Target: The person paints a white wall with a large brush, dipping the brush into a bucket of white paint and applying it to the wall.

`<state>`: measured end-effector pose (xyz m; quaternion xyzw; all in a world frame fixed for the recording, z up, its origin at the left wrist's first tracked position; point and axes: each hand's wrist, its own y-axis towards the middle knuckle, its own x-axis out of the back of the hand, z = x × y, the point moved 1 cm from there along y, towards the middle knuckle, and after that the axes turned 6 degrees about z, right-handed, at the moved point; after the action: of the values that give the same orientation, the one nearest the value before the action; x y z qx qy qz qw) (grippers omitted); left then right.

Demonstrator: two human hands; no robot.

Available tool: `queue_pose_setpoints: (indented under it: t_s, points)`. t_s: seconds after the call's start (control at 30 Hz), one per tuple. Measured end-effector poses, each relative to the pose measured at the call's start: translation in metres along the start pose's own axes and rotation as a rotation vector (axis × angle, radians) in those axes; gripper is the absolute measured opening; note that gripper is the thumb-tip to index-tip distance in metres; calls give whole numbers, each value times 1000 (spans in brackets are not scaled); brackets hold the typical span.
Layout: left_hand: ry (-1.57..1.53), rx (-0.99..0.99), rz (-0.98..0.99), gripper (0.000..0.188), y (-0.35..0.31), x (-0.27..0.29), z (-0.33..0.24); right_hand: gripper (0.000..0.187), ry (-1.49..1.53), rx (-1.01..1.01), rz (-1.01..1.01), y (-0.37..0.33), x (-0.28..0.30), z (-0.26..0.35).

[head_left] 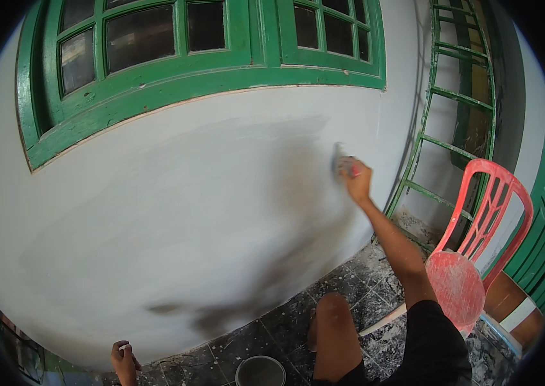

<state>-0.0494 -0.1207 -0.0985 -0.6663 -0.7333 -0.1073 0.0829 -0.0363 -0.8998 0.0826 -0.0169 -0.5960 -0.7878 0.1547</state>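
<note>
Free wall (pixel 176 186) left of the right hand (pixel 358 183), with ladder (pixel 462 98) and chair (pixel 455 286) obstacles rightward

In view are one left hand (pixel 125 364) and one right hand (pixel 358 178), two hands in all, plus one blurred handheld tool (pixel 338 156), one round container (pixel 260 358), one red chair (pixel 456 283), one green ladder (pixel 463 98), one bare knee (pixel 334 305), one green window frame (pixel 208 81), one left sash (pixel 140 38) and one right sash (pixel 322 29), two paned sashes together
</note>
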Motion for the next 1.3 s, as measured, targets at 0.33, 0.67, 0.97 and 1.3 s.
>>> queue_pose_setpoints:
  t_s: [0.33, 0.67, 0.97, 1.3]
  points:
    - [12, -7, 29, 16, -3, -3, 2, 21, 837, -434, 202, 0, -4, -6]
    - [100, -86, 31, 33, -28, 12, -22, 15, -143, -99, 24, 18, -11, 32]
    - [-16, -17, 45, 15, -8, -8, -8, 13, 774, -246, 265, 31, 24, 53]
    - [-1, -37, 55, 16, -2, -6, -5, 16, 97, 88, 28, 33, -2, 45]
